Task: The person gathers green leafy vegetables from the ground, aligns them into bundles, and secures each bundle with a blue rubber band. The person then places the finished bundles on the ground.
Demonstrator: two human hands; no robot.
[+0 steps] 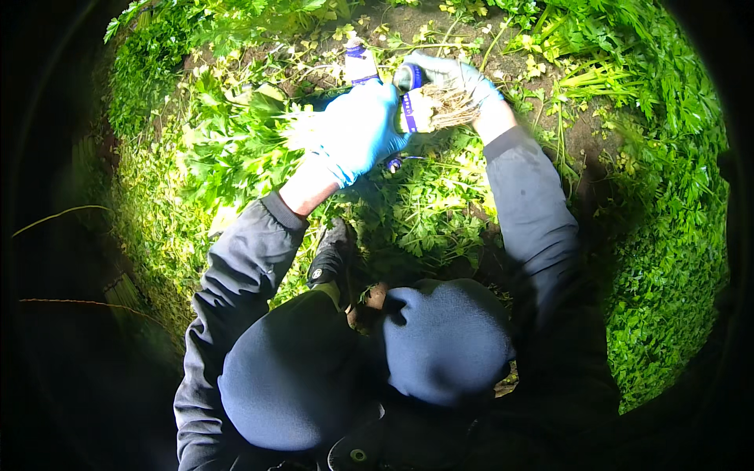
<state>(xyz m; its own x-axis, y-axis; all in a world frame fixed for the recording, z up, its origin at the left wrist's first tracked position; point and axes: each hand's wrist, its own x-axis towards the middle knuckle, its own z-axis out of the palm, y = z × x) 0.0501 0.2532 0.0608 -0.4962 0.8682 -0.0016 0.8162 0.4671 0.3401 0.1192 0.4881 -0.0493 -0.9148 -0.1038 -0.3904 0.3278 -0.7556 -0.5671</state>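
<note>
My left hand [359,132], in a light blue glove, is closed around a bunch of leafy greens [253,135], probably parsley or celery. Its leaves point left, and its pale roots [450,107] stick out to the right. A purple printed band [408,113] circles the bunch near the roots. My right hand [450,73], gloved too, is bent behind the roots and holds a roll of purple-and-white tape or ties [407,77] against the bunch's upper side. Beyond my left hand lies a white item with purple bands [360,63], partly covered. Below the hands a small purple-banded piece [394,164] shows.
Dense green plants [665,247] stand at the right, with more [153,76] at the upper left. Cut stems and yellowed leaves litter the bare soil [406,20] ahead. My dark shoe [330,253] and bent knees are close below the hands. The far left is dark.
</note>
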